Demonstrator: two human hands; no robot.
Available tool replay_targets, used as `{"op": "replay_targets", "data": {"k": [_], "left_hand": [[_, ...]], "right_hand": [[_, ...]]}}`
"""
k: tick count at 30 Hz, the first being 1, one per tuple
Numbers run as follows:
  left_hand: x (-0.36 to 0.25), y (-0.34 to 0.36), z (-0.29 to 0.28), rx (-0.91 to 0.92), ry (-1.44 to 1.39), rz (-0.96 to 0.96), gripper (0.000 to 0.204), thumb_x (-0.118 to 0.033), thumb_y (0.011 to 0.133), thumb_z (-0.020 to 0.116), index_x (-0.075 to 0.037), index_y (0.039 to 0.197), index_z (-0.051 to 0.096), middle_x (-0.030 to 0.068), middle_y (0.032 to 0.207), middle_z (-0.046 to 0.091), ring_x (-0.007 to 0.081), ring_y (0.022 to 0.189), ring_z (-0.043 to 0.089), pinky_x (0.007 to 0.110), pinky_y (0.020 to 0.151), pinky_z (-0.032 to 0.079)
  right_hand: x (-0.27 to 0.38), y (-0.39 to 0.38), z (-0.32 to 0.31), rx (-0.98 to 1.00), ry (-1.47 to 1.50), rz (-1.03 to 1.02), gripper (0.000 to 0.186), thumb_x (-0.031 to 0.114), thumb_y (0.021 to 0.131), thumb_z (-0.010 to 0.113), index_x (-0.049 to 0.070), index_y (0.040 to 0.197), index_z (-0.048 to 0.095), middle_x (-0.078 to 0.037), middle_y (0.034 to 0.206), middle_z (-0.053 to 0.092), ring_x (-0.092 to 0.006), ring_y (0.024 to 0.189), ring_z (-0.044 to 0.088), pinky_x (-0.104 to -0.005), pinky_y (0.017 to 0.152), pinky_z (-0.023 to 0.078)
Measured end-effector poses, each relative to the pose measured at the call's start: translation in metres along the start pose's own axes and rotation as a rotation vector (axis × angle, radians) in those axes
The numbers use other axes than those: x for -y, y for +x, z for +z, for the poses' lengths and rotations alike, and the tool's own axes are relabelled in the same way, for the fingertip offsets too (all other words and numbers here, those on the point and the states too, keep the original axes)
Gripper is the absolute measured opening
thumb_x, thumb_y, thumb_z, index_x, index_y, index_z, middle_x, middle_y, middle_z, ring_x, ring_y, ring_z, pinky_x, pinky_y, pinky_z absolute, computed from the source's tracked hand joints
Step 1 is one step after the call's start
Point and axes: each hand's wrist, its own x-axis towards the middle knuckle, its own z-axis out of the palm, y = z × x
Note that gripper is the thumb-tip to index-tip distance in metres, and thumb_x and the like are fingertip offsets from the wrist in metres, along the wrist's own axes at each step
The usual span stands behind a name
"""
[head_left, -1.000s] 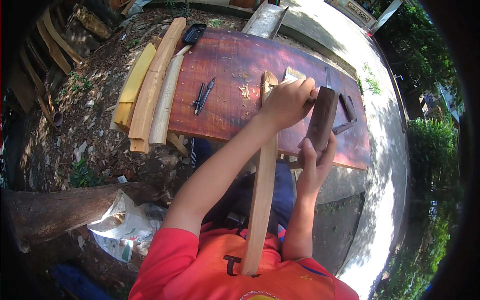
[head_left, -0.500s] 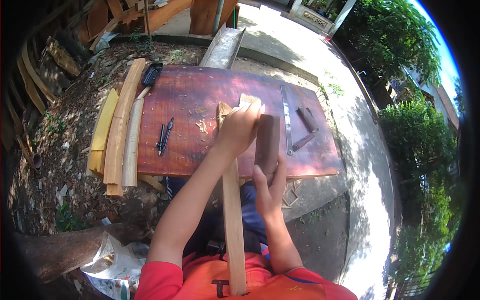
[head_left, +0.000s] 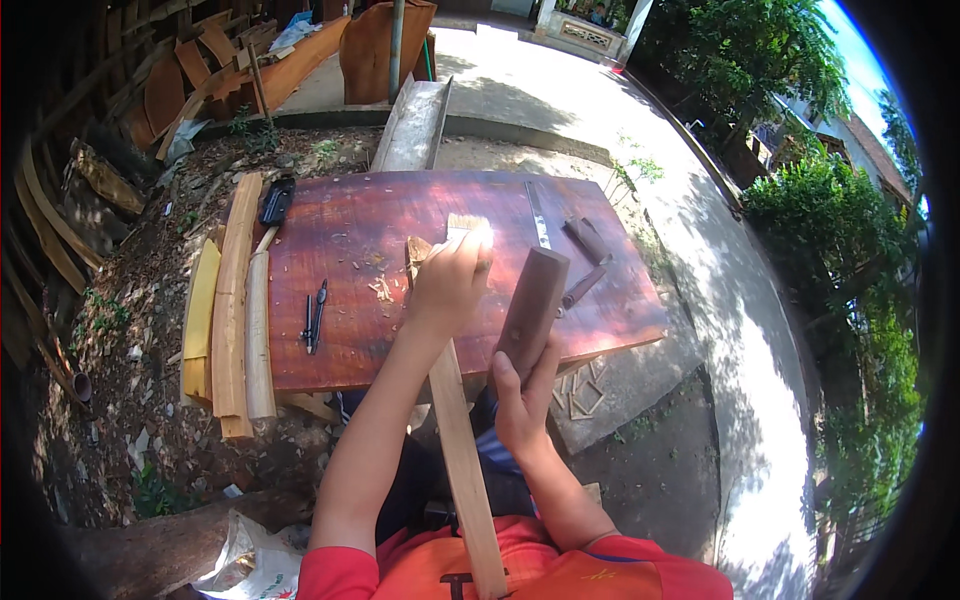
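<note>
Above the middle of the table, my left hand [head_left: 448, 285] is closed around a flat brush, whose pale bristles [head_left: 467, 222] stick out past the fingers. My right hand [head_left: 524, 398] grips the lower end of a dark brown wooden block [head_left: 533, 308]. The block leans to the right, apart from the left hand. Beneath the left hand and wrist runs a long, pale wooden strip [head_left: 466, 475], its near end against my chest and its far end over the tabletop.
Black dividers [head_left: 316, 318] and wood shavings [head_left: 381, 290] lie on the reddish wooden table [head_left: 340, 220]. At its right are a metal ruler [head_left: 537, 212] and brown wooden pieces [head_left: 587, 241]. Long boards [head_left: 236, 310] and a black case [head_left: 277, 202] line the left edge.
The brown block has tilted to the right and its top has come away from my left hand. My left hand still holds the brush. The whole view has shifted a little.
</note>
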Motion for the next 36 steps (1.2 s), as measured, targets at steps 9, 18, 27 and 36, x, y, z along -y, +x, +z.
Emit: {"op": "replay_targets", "data": {"k": [9,18,27,36], "left_hand": [[0.0,-0.001,0.001,-0.016,-0.008,-0.073,0.023,-0.021,0.099,0.052,0.0,0.093,0.06,0.0236,0.086,0.065,0.0438,0.083,0.063,0.052,0.075,0.05],[-0.002,-0.004,0.006,-0.026,0.066,0.076,0.018,-0.015,0.093,0.059,-0.004,0.08,0.053,0.0182,0.073,0.06,0.0395,0.073,0.061,0.048,0.072,0.049],[0.003,-0.005,0.005,-0.076,0.042,0.135,0.015,-0.014,0.092,0.061,-0.002,0.085,0.055,0.0188,0.078,0.062,0.0399,0.078,0.063,0.048,0.073,0.048],[0.001,-0.005,0.006,-0.086,0.015,0.114,0.015,-0.013,0.093,0.057,-0.002,0.084,0.055,0.0186,0.079,0.062,0.0381,0.084,0.063,0.047,0.079,0.049]], "right_hand": [[0.016,0.001,-0.001,-0.005,0.071,0.071,0.046,0.013,0.096,0.066,0.001,0.134,0.044,-0.008,0.106,0.057,-0.0142,0.093,0.054,-0.0293,0.084,0.045],[0.007,0.0,-0.007,0.013,0.064,0.119,0.048,0.013,0.095,0.065,0.0,0.136,0.043,-0.006,0.111,0.053,-0.0126,0.098,0.051,-0.0285,0.086,0.044],[0.008,0.003,-0.002,-0.054,-0.07,0.042,0.036,0.017,0.096,0.056,0.003,0.127,0.045,-0.005,0.091,0.059,-0.0089,0.072,0.053,-0.0229,0.062,0.042],[0.009,0.002,-0.001,-0.043,-0.069,0.035,0.037,0.014,0.095,0.056,0.003,0.129,0.046,-0.005,0.093,0.059,-0.0093,0.074,0.054,-0.0232,0.064,0.044]]}}
